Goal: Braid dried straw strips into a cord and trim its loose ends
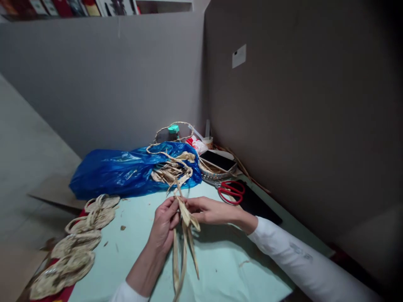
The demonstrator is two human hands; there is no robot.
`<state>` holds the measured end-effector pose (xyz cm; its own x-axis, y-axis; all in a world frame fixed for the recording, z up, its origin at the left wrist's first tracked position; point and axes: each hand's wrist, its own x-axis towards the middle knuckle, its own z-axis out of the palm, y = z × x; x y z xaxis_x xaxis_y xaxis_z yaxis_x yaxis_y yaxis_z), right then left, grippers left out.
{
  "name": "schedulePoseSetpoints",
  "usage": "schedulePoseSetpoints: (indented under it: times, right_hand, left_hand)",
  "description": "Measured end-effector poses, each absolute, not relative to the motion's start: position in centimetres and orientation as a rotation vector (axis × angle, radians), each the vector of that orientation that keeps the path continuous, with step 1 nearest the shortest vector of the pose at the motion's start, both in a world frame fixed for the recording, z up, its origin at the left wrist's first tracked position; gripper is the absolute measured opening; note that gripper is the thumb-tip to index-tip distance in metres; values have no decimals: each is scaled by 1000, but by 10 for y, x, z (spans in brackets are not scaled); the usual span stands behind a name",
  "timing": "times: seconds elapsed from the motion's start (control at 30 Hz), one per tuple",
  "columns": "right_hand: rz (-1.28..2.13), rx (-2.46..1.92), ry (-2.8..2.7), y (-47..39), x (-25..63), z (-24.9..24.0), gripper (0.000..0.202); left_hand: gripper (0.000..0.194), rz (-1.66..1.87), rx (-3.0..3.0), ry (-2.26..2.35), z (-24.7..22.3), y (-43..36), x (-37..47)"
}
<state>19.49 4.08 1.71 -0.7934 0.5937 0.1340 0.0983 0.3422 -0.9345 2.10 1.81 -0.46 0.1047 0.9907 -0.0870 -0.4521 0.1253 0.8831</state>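
Note:
Several pale dried plant strips point(185, 214), like husk or straw leaf, hang from between my two hands, their long ends trailing down over the table. My left hand point(164, 220) pinches them at the top, thumb against fingers. From the other side, my right hand point(209, 209) closes on the same strips, its fingertips partly hidden behind them. A thin twisted cord point(185, 178) of the same material runs above my hands and loops over a blue plastic bag point(116, 172). More dry strips point(166, 172) spill from the bag's mouth.
Woven sandals point(74, 247) line the table's left edge. To the right lie red-handled scissors point(231, 192) and a black flat object point(260, 203). A phone point(218, 160) rests on a round container point(217, 173). A green-capped bottle point(174, 131) stands behind the bag, near the grey walls.

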Motion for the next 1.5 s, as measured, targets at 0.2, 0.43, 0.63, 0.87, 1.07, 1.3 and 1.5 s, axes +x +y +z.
schedulePoseSetpoints:
  times: [0.2, 0.43, 0.63, 0.87, 1.07, 1.3, 1.5]
  right_hand:
    - [1604, -591, -1902, 38, 188, 15, 28]
    - [1637, -845, -1477, 42, 194, 18, 31]
    - [1597, -969, -1460, 35, 190, 15, 37]
    - [1465, -993, -1975, 38, 199, 13, 28]
    - [1403, -987, -1980, 35, 192, 12, 25]
    - [1104, -981, -1922, 32, 192, 25, 42]
    - [1109, -967, -1761, 34, 202, 32, 23]
  left_hand:
    - [29, 1257, 810, 828, -5, 21, 18]
    - [43, 1349, 693, 873, 2, 29, 8]
    - [43, 1366, 690, 850, 3, 27, 9]
    - [39, 1460, 696, 832, 9, 29, 3]
    - [34, 1404, 738, 851, 4, 27, 9]
    - [29, 1331, 843, 919, 8, 18, 21]
    - [23, 1344, 902, 1082, 15, 9, 22]
